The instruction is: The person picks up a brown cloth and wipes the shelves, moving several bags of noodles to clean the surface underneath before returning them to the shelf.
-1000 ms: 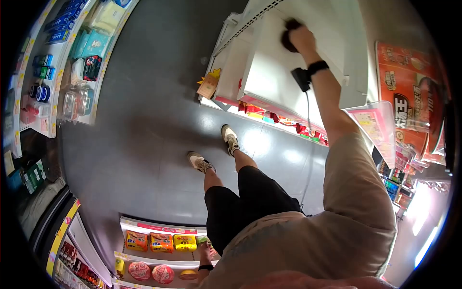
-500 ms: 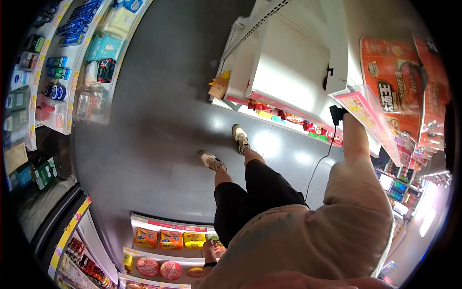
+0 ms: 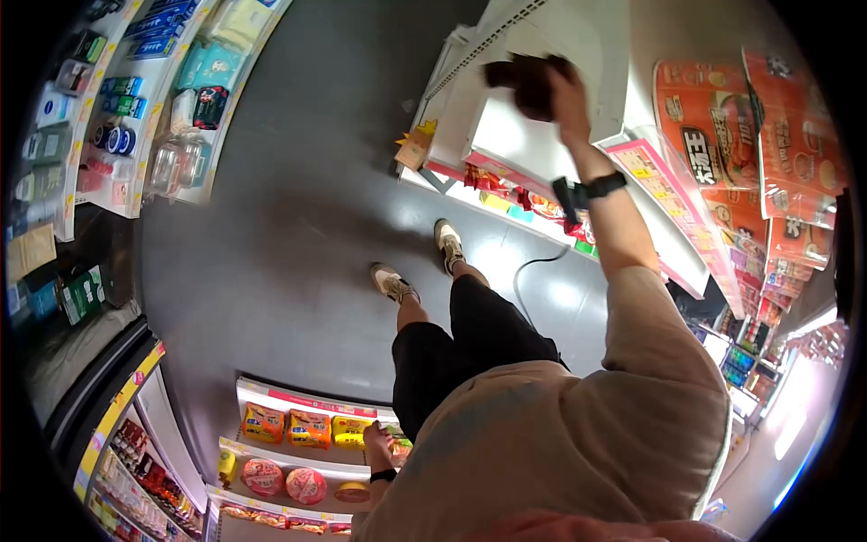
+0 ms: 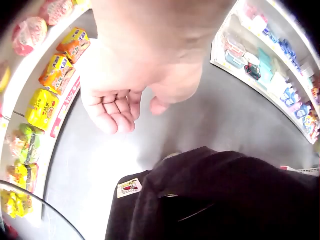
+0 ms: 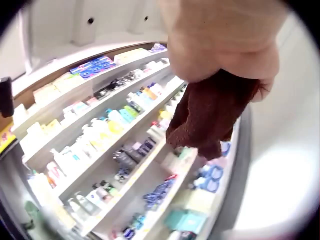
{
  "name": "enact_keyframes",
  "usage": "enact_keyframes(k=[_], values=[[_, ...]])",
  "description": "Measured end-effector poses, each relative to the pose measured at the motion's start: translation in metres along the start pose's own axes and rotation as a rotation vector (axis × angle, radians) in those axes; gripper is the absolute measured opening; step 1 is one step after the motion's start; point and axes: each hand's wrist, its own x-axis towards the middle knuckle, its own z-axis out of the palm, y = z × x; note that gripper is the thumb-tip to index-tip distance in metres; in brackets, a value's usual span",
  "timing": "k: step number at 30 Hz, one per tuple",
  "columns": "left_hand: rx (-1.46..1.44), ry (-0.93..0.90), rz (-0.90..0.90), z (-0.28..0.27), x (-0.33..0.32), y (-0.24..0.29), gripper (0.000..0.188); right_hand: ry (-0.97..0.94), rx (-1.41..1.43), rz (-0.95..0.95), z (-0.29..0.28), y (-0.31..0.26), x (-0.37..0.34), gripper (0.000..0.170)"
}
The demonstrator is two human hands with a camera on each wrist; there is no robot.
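My right hand [image 3: 567, 99] grips a dark brown cloth [image 3: 528, 83] over a bare white shelf [image 3: 506, 135]. In the right wrist view the bunched cloth [image 5: 207, 115] hangs from beneath the curled fingers. A dark band with a small camera sits on that wrist. My left hand [image 3: 377, 443] hangs low by my side and, in the head view, overlaps a shelf of packaged noodles. Seen from the left wrist, the left hand [image 4: 135, 90] has loosely curled fingers and holds nothing.
A pink-edged price strip [image 3: 677, 203] borders the upper shelf on the right, near orange cartons [image 3: 695, 135]. Red packets [image 3: 488, 178] fill the shelf below. Noodle packs [image 3: 309, 428] stand on the shelf behind me. A black cable [image 3: 526, 275] hangs from the right wrist.
Half a second ago my right hand was hidden behind the upper shelf's edge; now it is back out over the white shelf with the cloth. The left hand stays low at my side.
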Motion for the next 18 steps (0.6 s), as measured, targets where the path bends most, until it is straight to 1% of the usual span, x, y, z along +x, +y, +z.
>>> enact_keyframes(k=[1, 2, 3, 6, 8, 9, 10, 11, 12, 13, 15, 16, 17, 18], values=[[0.085, 0.047, -0.013, 0.001, -0.015, -0.005, 0.028, 0.155, -0.043, -0.137, -0.051, 0.098, 0.038, 0.045], [0.022, -0.013, 0.009, -0.001, -0.021, -0.017, 0.029, 0.182, -0.171, -0.135, -0.068, 0.123, 0.055, 0.045], [-0.040, -0.070, 0.029, -0.005, -0.026, -0.033, 0.031, 0.209, -0.297, -0.128, -0.081, 0.144, 0.068, 0.045], [-0.044, 0.033, -0.142, 0.000, 0.000, -0.093, 0.033, 0.294, -0.660, -0.093, -0.093, 0.184, 0.097, 0.046], [-0.185, -0.141, -0.265, -0.004, 0.029, -0.134, 0.033, 0.348, -0.902, -0.060, -0.087, 0.193, 0.106, 0.047], [-0.250, -0.227, -0.324, -0.005, 0.034, -0.139, 0.033, 0.177, -0.816, 0.118, -0.036, 0.108, 0.086, 0.047], [-0.203, -0.195, -0.268, -0.002, 0.031, -0.135, 0.031, 0.154, -0.710, -0.002, 0.001, 0.078, 0.084, 0.044], [-0.153, -0.164, -0.216, 0.004, 0.021, -0.131, 0.030, 0.133, -0.783, -0.042, 0.034, 0.085, 0.105, 0.043], [-0.098, -0.134, -0.166, 0.004, 0.009, -0.131, 0.028, 0.073, -0.782, -0.030, 0.067, 0.058, 0.106, 0.041], [-0.047, -0.201, -0.182, -0.005, 0.004, -0.132, 0.028, -0.090, -0.897, -0.073, 0.092, 0.044, 0.101, 0.032], [0.032, -0.353, -0.175, -0.009, 0.010, -0.116, 0.027, -0.423, -0.909, -0.286, 0.130, 0.067, 0.077, 0.031], [0.059, -0.056, -0.126, 0.004, 0.015, -0.122, 0.030, -0.323, -0.894, -0.228, 0.140, 0.029, 0.050, 0.030], [-0.050, -0.102, -0.146, -0.004, 0.021, -0.123, 0.031, -0.237, -0.876, -0.163, 0.141, -0.011, 0.015, 0.029], [-0.169, -0.148, -0.170, -0.010, 0.025, -0.125, 0.032, -0.224, -0.793, -0.271, 0.134, -0.028, 0.000, 0.029]])
